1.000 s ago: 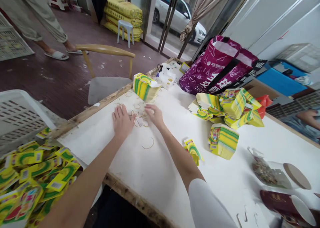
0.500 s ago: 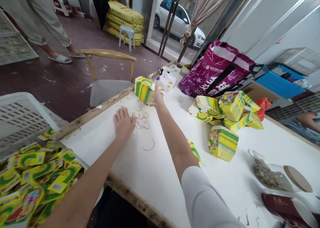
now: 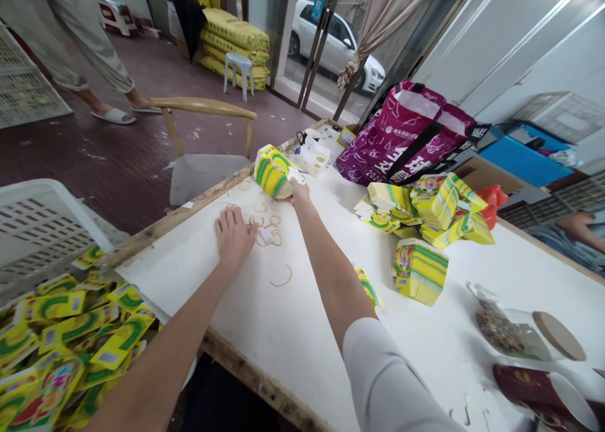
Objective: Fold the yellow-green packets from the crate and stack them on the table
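Observation:
My right hand (image 3: 299, 193) reaches to the far edge of the table and grips the near right end of a stack of yellow-and-green flattened cartons (image 3: 273, 172). Some of its fingers are hidden by the stack. My left hand (image 3: 232, 235) lies flat on the white tabletop (image 3: 250, 306), fingers stretched out and holding nothing. Its thumb is beside a cluster of thin tan rubber bands (image 3: 275, 235), with a small white paper piece (image 3: 265, 236) among them. One more loose band (image 3: 282, 277) lies nearer to me.
More carton stacks (image 3: 420, 271) lie at right, before a purple bag (image 3: 401, 135). A glass jar (image 3: 513, 332) and a dark red cup (image 3: 534, 391) stand near right. A white basket (image 3: 47, 211) and many cartons (image 3: 70, 318) are at left; a chair (image 3: 208, 173) stands beyond the table.
My right hand has shifted slightly down along the end of the carton stack, and its raised thumb has lowered. The left hand stays nearly still. The view has shifted a little.

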The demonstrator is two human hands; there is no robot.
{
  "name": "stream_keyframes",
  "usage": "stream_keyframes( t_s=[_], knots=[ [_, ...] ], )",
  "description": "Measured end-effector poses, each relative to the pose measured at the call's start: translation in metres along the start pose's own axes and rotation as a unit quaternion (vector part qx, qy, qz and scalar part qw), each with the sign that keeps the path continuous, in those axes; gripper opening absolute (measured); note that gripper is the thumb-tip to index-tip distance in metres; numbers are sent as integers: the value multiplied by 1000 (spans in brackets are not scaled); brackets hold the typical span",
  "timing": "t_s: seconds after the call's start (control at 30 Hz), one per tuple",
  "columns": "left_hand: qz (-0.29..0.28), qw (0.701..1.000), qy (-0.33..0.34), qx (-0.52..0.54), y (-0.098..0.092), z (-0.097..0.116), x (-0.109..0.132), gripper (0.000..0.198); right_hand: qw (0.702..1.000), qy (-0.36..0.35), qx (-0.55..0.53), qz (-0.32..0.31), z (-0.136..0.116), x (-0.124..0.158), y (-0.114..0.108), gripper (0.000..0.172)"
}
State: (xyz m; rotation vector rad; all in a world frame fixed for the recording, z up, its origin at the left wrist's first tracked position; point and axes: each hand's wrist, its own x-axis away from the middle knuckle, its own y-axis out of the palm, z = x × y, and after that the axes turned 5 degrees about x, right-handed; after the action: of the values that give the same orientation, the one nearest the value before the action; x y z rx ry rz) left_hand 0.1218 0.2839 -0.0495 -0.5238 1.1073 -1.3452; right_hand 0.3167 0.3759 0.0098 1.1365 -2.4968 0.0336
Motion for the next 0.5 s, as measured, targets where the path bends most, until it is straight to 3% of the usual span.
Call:
stream_keyframes(
  t_s=[0.27, 0.5],
  knots=[
    [-3, 1000, -4, 23, -3, 2, -1, 68, 998, -14, -56, 27, 6, 7, -25, 39],
    [6, 999, -5, 36, -2, 2, 0, 69, 991, -79, -104, -10, -20, 2, -58, 43]
  ],
)
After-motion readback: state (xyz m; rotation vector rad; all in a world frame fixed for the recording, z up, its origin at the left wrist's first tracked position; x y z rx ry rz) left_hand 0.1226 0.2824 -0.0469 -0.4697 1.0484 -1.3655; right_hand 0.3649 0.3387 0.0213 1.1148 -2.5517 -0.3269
